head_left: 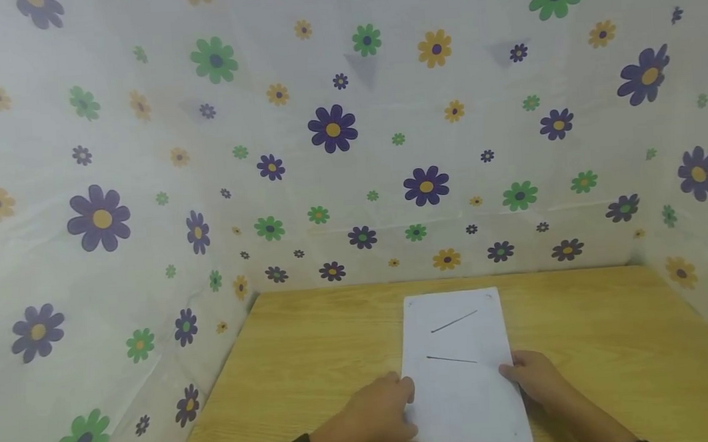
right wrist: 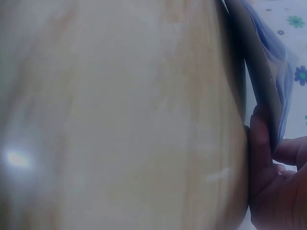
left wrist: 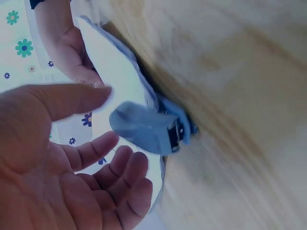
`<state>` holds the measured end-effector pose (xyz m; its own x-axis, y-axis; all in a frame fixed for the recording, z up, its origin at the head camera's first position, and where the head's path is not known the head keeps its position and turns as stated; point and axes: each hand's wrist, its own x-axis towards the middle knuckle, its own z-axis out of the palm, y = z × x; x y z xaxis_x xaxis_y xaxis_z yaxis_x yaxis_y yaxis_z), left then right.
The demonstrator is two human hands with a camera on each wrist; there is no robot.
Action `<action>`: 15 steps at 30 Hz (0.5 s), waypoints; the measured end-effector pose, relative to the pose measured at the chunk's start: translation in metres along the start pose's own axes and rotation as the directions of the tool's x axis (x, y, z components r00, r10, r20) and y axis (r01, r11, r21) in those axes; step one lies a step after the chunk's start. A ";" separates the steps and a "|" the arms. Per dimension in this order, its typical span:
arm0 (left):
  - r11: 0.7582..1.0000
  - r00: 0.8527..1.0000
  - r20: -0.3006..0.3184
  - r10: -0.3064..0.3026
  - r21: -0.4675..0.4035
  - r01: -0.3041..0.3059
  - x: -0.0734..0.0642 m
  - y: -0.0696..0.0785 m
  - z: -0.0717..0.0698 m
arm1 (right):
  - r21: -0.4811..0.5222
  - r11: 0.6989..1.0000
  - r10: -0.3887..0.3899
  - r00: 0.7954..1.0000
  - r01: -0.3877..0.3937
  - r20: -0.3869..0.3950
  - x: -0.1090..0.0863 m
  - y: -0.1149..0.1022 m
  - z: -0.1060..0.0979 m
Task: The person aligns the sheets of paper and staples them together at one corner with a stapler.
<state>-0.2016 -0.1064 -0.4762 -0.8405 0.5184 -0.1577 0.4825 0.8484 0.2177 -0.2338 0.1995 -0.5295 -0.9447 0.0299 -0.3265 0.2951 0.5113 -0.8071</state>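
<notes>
A stack of white sheets (head_left: 459, 396) lies over the wooden table, with two thin dark lines across its upper half and small marks near some corners. My right hand (head_left: 536, 375) pinches the stack's right edge, thumb on top and fingers underneath, as the right wrist view shows from the side. Beside the left edge is my left hand (head_left: 372, 407), its fingers loosely bent and parted. A blue stapler (left wrist: 144, 127) sits at the paper's edge in the left wrist view, just beyond my left thumb and fingertips. From the head view the stapler is hidden.
The wooden table (head_left: 312, 343) extends to both sides of the paper and behind it. White sheeting (head_left: 384, 99) printed with purple, green and orange flowers hangs at the back and both sides.
</notes>
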 end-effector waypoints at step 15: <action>0.987 0.996 -0.049 -0.070 -0.151 0.061 -0.013 -0.007 0.010 | -0.005 1.000 -0.029 1.000 0.029 0.009 -0.005 -0.001 -0.004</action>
<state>-0.1913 -0.1179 -0.4850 -0.8831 0.4523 -0.1249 0.3873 0.8529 0.3501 -0.2298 0.2022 -0.5254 -0.9516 0.0072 -0.3074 0.2668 0.5160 -0.8140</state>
